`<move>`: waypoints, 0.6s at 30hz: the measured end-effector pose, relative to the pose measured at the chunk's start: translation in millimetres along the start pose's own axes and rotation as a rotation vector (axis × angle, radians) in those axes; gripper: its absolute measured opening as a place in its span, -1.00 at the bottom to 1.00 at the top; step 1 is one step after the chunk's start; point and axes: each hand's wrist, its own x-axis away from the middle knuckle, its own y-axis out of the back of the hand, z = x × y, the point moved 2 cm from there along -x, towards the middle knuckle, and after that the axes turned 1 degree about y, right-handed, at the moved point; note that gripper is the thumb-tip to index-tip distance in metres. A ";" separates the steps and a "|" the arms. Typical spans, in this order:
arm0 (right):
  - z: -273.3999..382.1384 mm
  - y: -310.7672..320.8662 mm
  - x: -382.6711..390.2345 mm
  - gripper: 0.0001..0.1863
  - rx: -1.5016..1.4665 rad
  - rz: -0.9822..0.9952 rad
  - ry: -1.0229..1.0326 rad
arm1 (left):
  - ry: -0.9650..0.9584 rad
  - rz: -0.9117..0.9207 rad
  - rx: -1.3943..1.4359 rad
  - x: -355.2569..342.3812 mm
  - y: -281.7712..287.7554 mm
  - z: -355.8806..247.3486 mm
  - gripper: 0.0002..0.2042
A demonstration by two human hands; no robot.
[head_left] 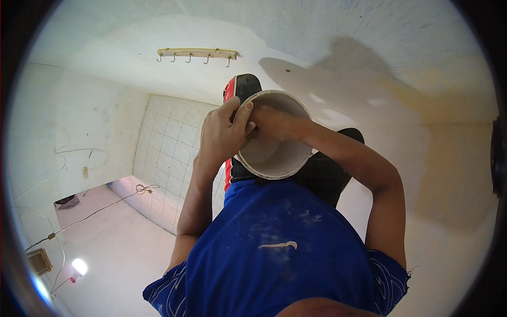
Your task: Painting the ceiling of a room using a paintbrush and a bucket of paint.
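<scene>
A whitish round bucket (pixel 285 168) sits over my thighs, its open mouth facing up. My left hand (pixel 221 129) is at the bucket's left rim, fingers closed over the edge. My right hand (pixel 272 125) reaches down inside the bucket from the right, and its fingertips are hidden behind my left fingers and in shadow. What lies at the bottom of the bucket is hard to make out; the inner wall looks pale and smeared. Both forearms are bare below blue sleeves.
A wooden rail with several metal hooks (pixel 198 53) is fixed on the pale wall ahead. To the left, a cord (pixel 95 213) hangs across a doorway beside a white-tiled wall (pixel 168 132). A lit bulb (pixel 79 266) is at lower left. My knees (pixel 351 136) are close around the bucket.
</scene>
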 end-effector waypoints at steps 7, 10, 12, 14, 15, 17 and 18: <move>-3.2 -5.7 0.4 -0.64 0.134 -0.016 0.040 | 0.035 0.010 -0.023 -0.1 0.6 -4.2 -0.57; -7.0 -10.3 -3.9 -0.64 0.095 0.018 0.001 | 0.062 0.006 -0.031 1.3 1.5 -6.1 -0.62; 12.9 1.2 1.0 -0.67 0.156 0.018 0.057 | 0.021 -0.032 -0.091 0.9 4.9 -2.0 -0.61; 8.7 -3.0 1.1 -0.67 0.156 0.004 0.062 | 0.021 -0.022 -0.082 0.3 2.5 -1.5 -0.60; 6.1 -5.7 0.2 -0.68 0.157 -0.006 0.069 | 0.026 -0.015 -0.073 -0.2 1.8 -2.2 -0.60; -2.4 -15.8 -3.2 -0.68 0.174 -0.057 0.102 | 0.031 -0.007 -0.071 -0.2 1.3 -6.3 -0.59; -6.9 -18.9 -4.1 -0.69 0.194 -0.107 0.135 | 0.037 -0.002 -0.069 -0.5 0.8 -8.1 -0.59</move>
